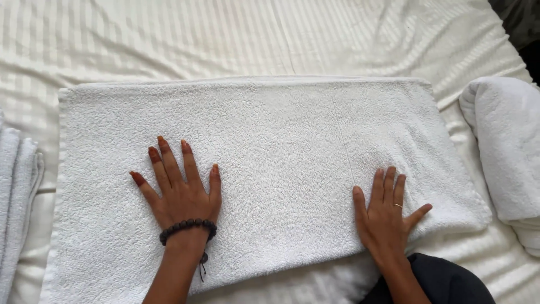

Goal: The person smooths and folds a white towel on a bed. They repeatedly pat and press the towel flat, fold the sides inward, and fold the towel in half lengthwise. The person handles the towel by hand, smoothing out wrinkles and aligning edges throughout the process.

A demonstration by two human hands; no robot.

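A white terry towel (270, 141) lies folded into a wide rectangle on a bed. My left hand (180, 188) rests flat on its lower left part, fingers spread, with a dark bead bracelet at the wrist. My right hand (388, 211) presses flat on the towel's lower right part near its front edge, fingers together, with a ring on one finger. Neither hand holds anything.
The bed has a white striped sheet (225, 39). A rolled white towel (506, 146) lies at the right edge. Folded white towels (14, 191) lie at the left edge. Dark fabric (444, 281) shows at the bottom right.
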